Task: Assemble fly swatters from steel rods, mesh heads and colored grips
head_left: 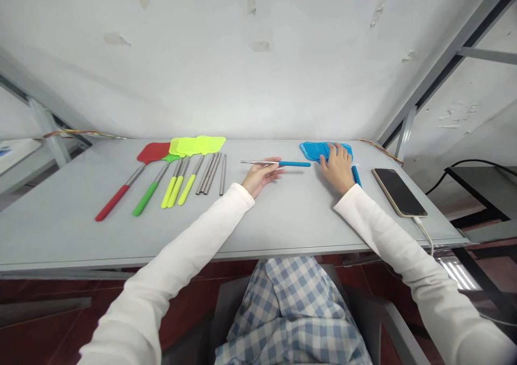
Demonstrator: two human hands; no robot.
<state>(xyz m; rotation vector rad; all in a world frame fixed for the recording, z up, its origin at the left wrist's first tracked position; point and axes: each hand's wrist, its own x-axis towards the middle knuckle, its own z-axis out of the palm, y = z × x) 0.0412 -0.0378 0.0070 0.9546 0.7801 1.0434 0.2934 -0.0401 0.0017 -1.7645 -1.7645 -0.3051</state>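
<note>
My left hand point(260, 179) holds a metal rod with a blue handle point(294, 164) level above the table, thumb on top and the other fingers spread below. My right hand point(338, 170) rests palm down, fingers apart, on overlapping blue fly swatter heads point(312, 151) near the wall. Whether its fingertips grip one of them I cannot tell. Another blue handle point(356, 176) lies just right of that hand. On the left side lie a red fly swatter point(131, 179), a green fly swatter point(151, 190) and several yellow fly swatters point(186, 181). Bare metal rods point(210, 174) lie beside them.
A phone point(399, 191) with a white charging cable point(424, 230) lies at the right of the grey table point(283, 225). The white wall point(258, 96) borders the table's back edge. Metal frame posts point(406, 133) and thin wires point(382, 151) stand around the sides.
</note>
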